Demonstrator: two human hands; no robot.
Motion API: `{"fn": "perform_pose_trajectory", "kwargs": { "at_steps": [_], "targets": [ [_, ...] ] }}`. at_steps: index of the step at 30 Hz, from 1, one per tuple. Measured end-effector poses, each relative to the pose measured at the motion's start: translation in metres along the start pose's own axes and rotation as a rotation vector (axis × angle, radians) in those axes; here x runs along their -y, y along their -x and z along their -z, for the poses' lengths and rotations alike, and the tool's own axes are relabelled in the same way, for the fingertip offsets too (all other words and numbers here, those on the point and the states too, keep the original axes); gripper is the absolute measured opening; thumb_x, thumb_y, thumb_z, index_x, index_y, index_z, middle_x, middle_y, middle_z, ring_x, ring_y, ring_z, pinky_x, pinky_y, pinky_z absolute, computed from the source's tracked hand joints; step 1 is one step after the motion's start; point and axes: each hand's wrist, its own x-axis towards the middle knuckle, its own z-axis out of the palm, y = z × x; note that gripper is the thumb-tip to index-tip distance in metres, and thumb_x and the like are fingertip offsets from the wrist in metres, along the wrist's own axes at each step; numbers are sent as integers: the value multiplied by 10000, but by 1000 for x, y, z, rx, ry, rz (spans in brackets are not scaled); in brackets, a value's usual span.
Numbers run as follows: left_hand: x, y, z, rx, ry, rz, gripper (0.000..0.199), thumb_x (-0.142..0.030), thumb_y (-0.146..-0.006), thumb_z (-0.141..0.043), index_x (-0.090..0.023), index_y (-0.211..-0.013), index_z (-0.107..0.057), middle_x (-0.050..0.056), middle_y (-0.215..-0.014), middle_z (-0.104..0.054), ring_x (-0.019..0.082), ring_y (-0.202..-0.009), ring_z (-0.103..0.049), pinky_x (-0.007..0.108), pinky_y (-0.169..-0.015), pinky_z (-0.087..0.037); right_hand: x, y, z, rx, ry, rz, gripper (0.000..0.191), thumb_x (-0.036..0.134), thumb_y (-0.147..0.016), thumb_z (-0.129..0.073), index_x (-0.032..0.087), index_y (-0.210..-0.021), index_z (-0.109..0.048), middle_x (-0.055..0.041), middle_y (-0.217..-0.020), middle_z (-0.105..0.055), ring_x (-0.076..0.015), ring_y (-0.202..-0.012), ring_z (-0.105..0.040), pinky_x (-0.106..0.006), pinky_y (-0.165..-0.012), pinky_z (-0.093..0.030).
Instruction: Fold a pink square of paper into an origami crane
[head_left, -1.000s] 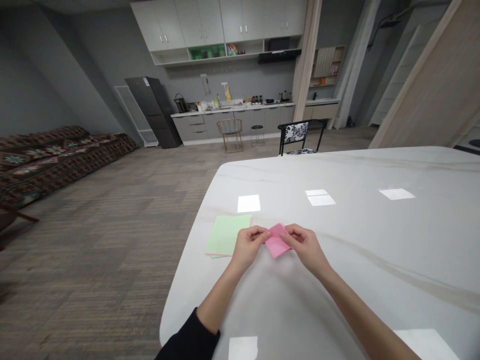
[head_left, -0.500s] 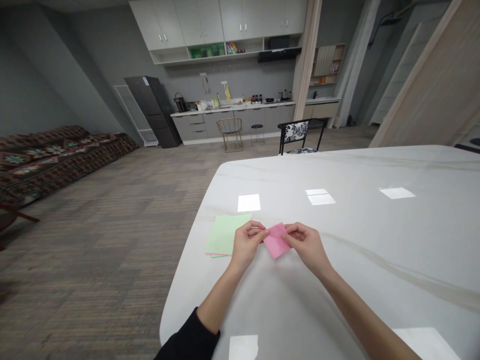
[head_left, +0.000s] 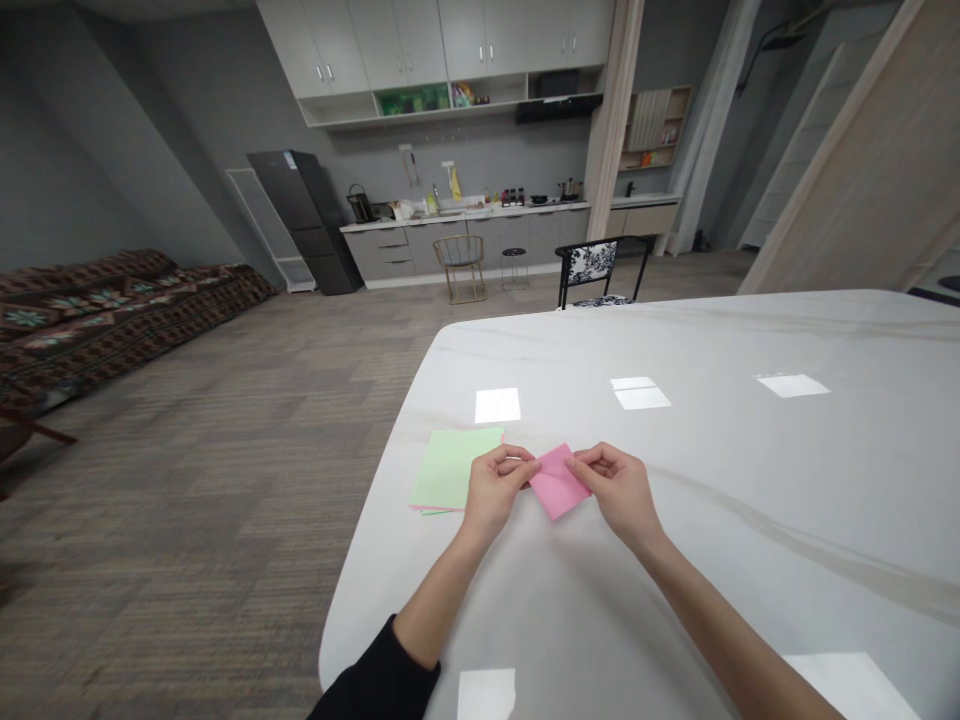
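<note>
A folded square of pink paper (head_left: 556, 482) is pinched between my left hand (head_left: 498, 490) and my right hand (head_left: 618, 490), just above the white marble table (head_left: 675, 590). Each hand grips one side of the paper with its fingertips. To the left, under my left hand's edge, lies a stack of pale green paper (head_left: 452, 468), with a thin pink sheet (head_left: 415, 508) showing at its lower edge. My left hand partly hides the stack's right side.
The table's rounded corner and left edge drop to a carpeted floor. A patterned sofa (head_left: 97, 300) lines the left wall. Further back stand a black-and-white chair (head_left: 592, 265), a gold stool, a dark fridge and a kitchen counter.
My right hand has moved slightly right and up. The pink paper has turned a little and now spreads flatter between my hands.
</note>
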Motion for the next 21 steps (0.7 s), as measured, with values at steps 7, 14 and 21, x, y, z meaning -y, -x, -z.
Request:
{"fn": "perform_pose_trajectory", "kwargs": {
  "at_steps": [7, 14, 21],
  "targets": [
    [5, 1, 7, 293, -152, 90, 276, -325, -648, -804, -117, -788, -689, 36, -657, -674, 128, -580, -586, 243, -582, -467, 8, 5, -2, 1, 29, 97, 281, 368, -723, -766, 192, -722, -547, -30, -716, -650, -175, -695, -611, -275, -633, -470],
    [9, 3, 3, 318, -202, 40, 270, -348, -690, -773, -112, -814, -732, 48, -682, -671, 131, -603, -580, 218, -518, -433, 15, 9, -6, 73, -26, 30, 380, 360, -713, -773, 217, -979, -543, -23, -762, -682, -177, -673, -624, -274, -593, -490],
    [21, 5, -6, 232, -167, 78, 306, -347, -643, -800, -89, -789, -726, 56, -669, -663, 152, -598, -576, 261, -527, -473, 12, 3, -4, 56, -86, 22, 263, 385, -721, -763, 170, -832, -661, -59, -801, -688, -189, -740, -630, -279, -649, -494]
  ]
}}
